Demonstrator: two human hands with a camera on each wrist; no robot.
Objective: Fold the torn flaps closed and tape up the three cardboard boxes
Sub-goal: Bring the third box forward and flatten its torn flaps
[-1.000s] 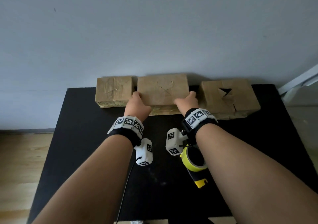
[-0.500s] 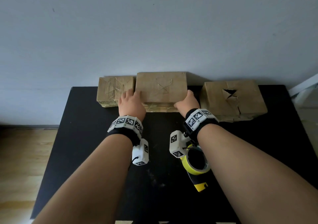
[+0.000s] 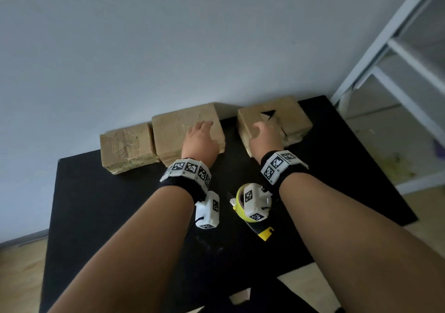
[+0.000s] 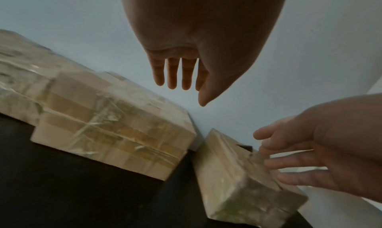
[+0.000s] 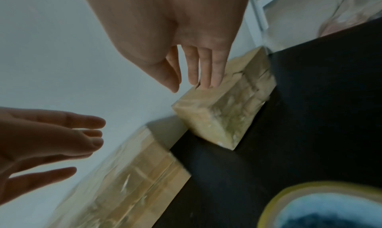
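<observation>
Three cardboard boxes stand in a row against the wall on the black table (image 3: 96, 204). The left box (image 3: 125, 144) and the middle box (image 3: 173, 129) are covered in clear tape. The right box (image 3: 289, 117) has a torn triangular hole (image 3: 267, 114) in its top. My left hand (image 3: 199, 139) hovers open above the middle box's right part, fingers straight (image 4: 175, 73). My right hand (image 3: 265, 137) is open over the right box's near-left corner, its fingertips (image 5: 206, 82) touching the top edge. A yellow tape dispenser (image 3: 255, 218) lies on the table under my right wrist.
A plain grey wall (image 3: 168, 35) rises right behind the boxes. A white metal shelf frame (image 3: 385, 55) stands at the right beyond the table. Wooden floor (image 3: 21, 276) shows to the left and right of the table.
Both hands let go of the middle box and moved right: the left now hovers above that box, the right has reached the torn right box. The head view swung and tilted.
</observation>
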